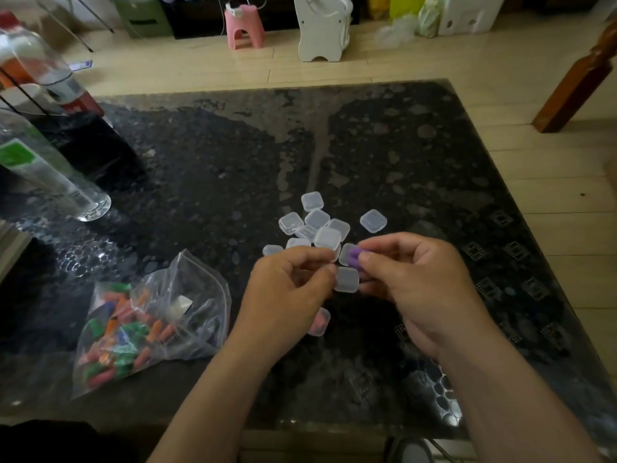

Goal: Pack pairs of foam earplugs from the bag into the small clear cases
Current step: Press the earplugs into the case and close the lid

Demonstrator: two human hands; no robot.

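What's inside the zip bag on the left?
The zip bag holds a heap of loose earplugs, orange, green, pink and blue, plus what looks like one clear case. Lower layers are covered, so no count.

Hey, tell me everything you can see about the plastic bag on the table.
The bag is thin, clear, crumpled plastic with a zip strip at its mouth. It lies on the dark table, near left. Inside are loose foam earplugs in orange, green, blue and pink, heaped toward its lower end, plus one pale square piece. Whether the zip is sealed cannot be told. Nothing touches it; the left hand is to its right.
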